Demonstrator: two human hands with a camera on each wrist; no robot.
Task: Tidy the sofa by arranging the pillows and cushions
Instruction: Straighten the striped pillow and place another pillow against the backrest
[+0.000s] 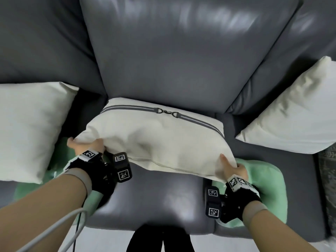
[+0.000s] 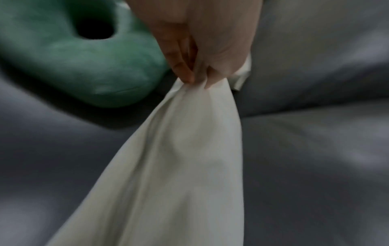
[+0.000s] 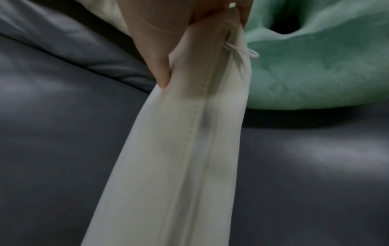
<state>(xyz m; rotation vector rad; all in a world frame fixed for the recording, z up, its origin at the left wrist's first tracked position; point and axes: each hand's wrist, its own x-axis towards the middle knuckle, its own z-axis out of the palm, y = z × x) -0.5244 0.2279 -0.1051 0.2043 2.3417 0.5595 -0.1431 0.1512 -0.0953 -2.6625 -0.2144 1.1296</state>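
A cream pillow (image 1: 154, 139) with a grey stripe and a metal clasp lies across the middle seat of the grey leather sofa (image 1: 181, 60), its far edge against the backrest. My left hand (image 1: 85, 145) pinches the pillow's near left corner (image 2: 189, 86). My right hand (image 1: 231, 168) grips the near right corner, thumb on top; the right wrist view shows the pillow's zip seam (image 3: 197, 124) running from my fingers (image 3: 162, 74). The near edge is lifted off the seat.
A plain cream pillow (image 1: 27, 130) lies on the left seat and another (image 1: 294, 117) leans on the right. Green plush cushions with a hole sit beside each hand (image 1: 269, 190) (image 2: 84, 66) (image 3: 315, 69). Bare seat (image 1: 154, 200) lies nearest me.
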